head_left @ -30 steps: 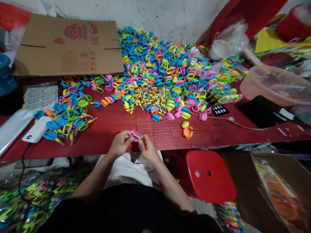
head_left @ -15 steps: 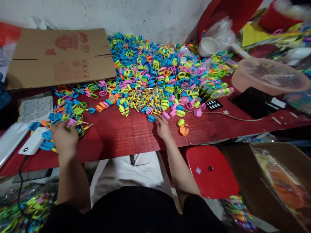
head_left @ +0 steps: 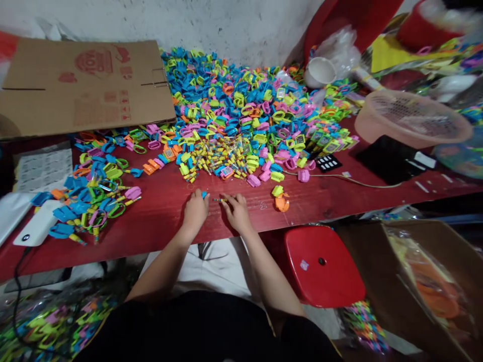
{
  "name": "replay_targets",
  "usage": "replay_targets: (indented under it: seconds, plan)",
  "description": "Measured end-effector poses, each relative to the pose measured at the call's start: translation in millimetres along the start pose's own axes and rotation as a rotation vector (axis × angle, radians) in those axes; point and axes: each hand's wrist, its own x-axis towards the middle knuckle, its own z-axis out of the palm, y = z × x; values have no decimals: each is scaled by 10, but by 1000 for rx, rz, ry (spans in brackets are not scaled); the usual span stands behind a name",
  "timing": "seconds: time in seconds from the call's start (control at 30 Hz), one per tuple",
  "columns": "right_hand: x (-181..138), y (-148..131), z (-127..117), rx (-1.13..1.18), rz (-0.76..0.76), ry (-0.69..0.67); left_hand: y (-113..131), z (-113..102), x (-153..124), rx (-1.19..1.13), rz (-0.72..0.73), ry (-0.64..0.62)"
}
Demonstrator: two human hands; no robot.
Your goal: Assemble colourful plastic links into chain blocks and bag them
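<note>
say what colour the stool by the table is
The stool is red, best seen in the head view.

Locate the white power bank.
In the head view, the white power bank lies near the person's left end of the red table, just left of the blue plastic pieces, with a black cable trailing down from it.

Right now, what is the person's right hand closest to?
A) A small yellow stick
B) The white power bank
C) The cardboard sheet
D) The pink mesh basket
A: the fingertips of the right hand are at the small yellow stick, just above the red table.
</note>
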Motion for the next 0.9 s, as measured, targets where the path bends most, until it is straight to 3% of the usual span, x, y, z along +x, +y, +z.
replay_targets:
  seconds: [0.2, 0.33, 0.43, 0.53, 0.63, 0.7, 0.8, 0.9]
  plan:
    - [-45, -91, -26, -29, 66, -137, -446, -105, -136, -282, 90, -87]
    - [-116, -258, 93, 2, 112, -54, -566, -221, -344, -779, -51, -88]
    - [-185, -406, 157, 288, 135, 30, -504, -316, -528, -1183, -201, -93]
    - [-291, -624, 186, 702, 143, -37, -371, -386, -695, -1408, -237, -81]
    - [-385, -860, 149, 852, 133, -151, -243, -418, -807, -1409, -206, -30]
    - [-415, -978, 78, 816, 109, -114, -192, -429, -849, -1342, -163, -4]
    - [-422, -1071, -69, 789, 87, -36, -193, -456, -881, -1098, -39, 82]
    - [-427, -1107, -205, 844, 108, -107, -250, -506, -903, -763, 124, 220]
